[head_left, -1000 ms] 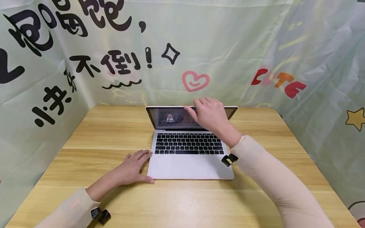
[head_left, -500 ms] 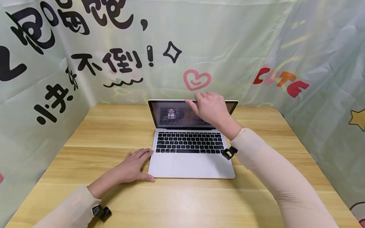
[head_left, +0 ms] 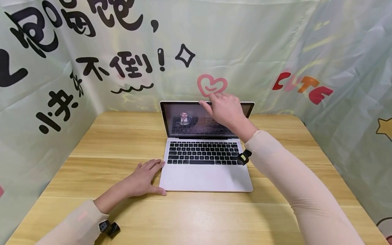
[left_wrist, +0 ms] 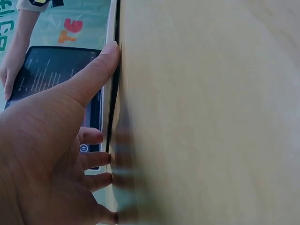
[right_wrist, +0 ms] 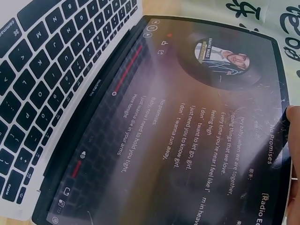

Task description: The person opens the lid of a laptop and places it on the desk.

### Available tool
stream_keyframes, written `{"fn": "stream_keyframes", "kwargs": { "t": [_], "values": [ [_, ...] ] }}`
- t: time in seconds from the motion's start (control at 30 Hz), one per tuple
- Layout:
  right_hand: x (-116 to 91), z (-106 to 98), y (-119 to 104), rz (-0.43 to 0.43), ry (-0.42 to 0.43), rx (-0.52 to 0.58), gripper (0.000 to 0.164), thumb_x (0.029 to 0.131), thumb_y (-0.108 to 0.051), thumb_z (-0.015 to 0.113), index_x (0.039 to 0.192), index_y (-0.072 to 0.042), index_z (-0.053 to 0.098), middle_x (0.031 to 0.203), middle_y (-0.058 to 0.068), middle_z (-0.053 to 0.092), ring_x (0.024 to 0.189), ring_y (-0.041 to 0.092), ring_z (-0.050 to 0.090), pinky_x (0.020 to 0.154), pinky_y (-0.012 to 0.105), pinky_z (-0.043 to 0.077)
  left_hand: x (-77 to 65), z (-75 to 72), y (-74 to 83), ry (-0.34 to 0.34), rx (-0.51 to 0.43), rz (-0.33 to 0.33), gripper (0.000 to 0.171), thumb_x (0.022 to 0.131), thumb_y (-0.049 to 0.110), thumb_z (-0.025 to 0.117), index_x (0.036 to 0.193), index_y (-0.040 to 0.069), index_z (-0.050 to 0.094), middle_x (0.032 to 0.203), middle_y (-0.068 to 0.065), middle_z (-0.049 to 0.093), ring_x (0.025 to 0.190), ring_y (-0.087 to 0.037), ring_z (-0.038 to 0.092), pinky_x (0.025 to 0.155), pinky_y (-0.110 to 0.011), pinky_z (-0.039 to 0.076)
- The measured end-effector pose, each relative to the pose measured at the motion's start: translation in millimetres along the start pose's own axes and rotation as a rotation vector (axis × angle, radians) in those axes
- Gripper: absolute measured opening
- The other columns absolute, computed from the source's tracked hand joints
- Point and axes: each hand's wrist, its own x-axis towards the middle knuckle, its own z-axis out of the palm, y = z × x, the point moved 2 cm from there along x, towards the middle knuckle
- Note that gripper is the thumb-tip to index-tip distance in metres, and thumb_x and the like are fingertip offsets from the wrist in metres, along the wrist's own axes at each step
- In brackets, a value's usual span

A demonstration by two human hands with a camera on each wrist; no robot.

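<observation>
A silver laptop [head_left: 202,178] with black keys stands unfolded on the wooden table. Its lit screen [right_wrist: 197,117] shows a music player with song lyrics. At the top edge of the lid, my right hand [head_left: 226,110] pinches it right of the middle; the thumb [right_wrist: 294,131] lies on the screen side and the fingers go behind the lid, partly hidden. My left hand [head_left: 141,182] rests at the base's front left corner. In the left wrist view its thumb [left_wrist: 96,70] lies along the front edge, while the other fingers reach the left side, spread and relaxed.
The wooden table [head_left: 122,139] meets a printed cloth backdrop [head_left: 245,41] behind and on both sides. Black characters, a pink heart and coloured letters decorate the cloth. A small black device [head_left: 109,229] sits on the left wrist, another [head_left: 245,157] on the right.
The lid has tilted further back and up, with my right hand rising along with it, so more of the screen shows. My left hand stays at the base corner.
</observation>
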Motion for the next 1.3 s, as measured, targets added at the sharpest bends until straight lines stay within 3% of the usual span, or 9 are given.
{"fn": "stream_keyframes", "kwargs": {
  "t": [0.4, 0.6, 0.77, 1.0, 1.3],
  "values": [
    [16, 8, 7, 0.07, -0.135, 0.026, 0.056, 0.101, -0.057, 0.038, 0.09, -0.007, 0.061, 0.081, 0.008, 0.066, 0.067, 0.033, 0.062, 0.056, 0.047, 0.05, -1.9, -0.2, -0.4, 0.003, -0.011, 0.0, 0.115, 0.067, 0.081, 0.064, 0.151, 0.007, 0.036, 0.152, -0.017, 0.035, 0.139, -0.04, 0.031, 0.104, -0.073, 0.021],
    [22, 11, 8, 0.096, -0.187, 0.031, 0.06, 0.1, -0.058, 0.037, 0.118, -0.008, 0.065, 0.104, 0.011, 0.07, 0.083, 0.034, 0.067, 0.066, 0.049, 0.053, -2.4, 0.6, -1.0, 0.006, -0.015, -0.004, 0.115, 0.067, 0.082, 0.063, 0.151, 0.007, 0.037, 0.152, -0.017, 0.035, 0.139, -0.04, 0.031, 0.104, -0.073, 0.021],
    [27, 14, 10, 0.111, -0.236, 0.03, 0.065, 0.1, -0.06, 0.034, 0.136, -0.012, 0.058, 0.105, 0.013, 0.07, 0.087, 0.035, 0.067, 0.069, 0.05, 0.053, -2.1, 0.3, -1.1, 0.005, -0.012, -0.006, 0.115, 0.067, 0.082, 0.063, 0.151, 0.008, 0.036, 0.152, -0.017, 0.035, 0.139, -0.04, 0.031, 0.104, -0.073, 0.021],
    [33, 20, 15, 0.14, -0.246, 0.037, 0.065, 0.1, -0.061, 0.033, 0.135, -0.012, 0.06, 0.101, 0.017, 0.07, 0.091, 0.038, 0.066, 0.072, 0.053, 0.053, -1.4, 0.4, -1.9, 0.012, -0.002, -0.002, 0.116, 0.066, 0.083, 0.062, 0.151, 0.008, 0.037, 0.151, -0.017, 0.035, 0.138, -0.041, 0.032, 0.104, -0.072, 0.022],
    [35, 29, 20, 0.153, -0.209, 0.024, 0.063, 0.101, -0.059, 0.036, 0.131, -0.011, 0.063, 0.119, 0.014, 0.067, 0.107, 0.032, 0.062, 0.087, 0.048, 0.051, 0.2, 2.0, -2.8, 0.006, -0.005, -0.004, 0.116, 0.066, 0.083, 0.062, 0.151, 0.008, 0.036, 0.152, -0.016, 0.035, 0.139, -0.04, 0.031, 0.104, -0.072, 0.021]
  ]
}}
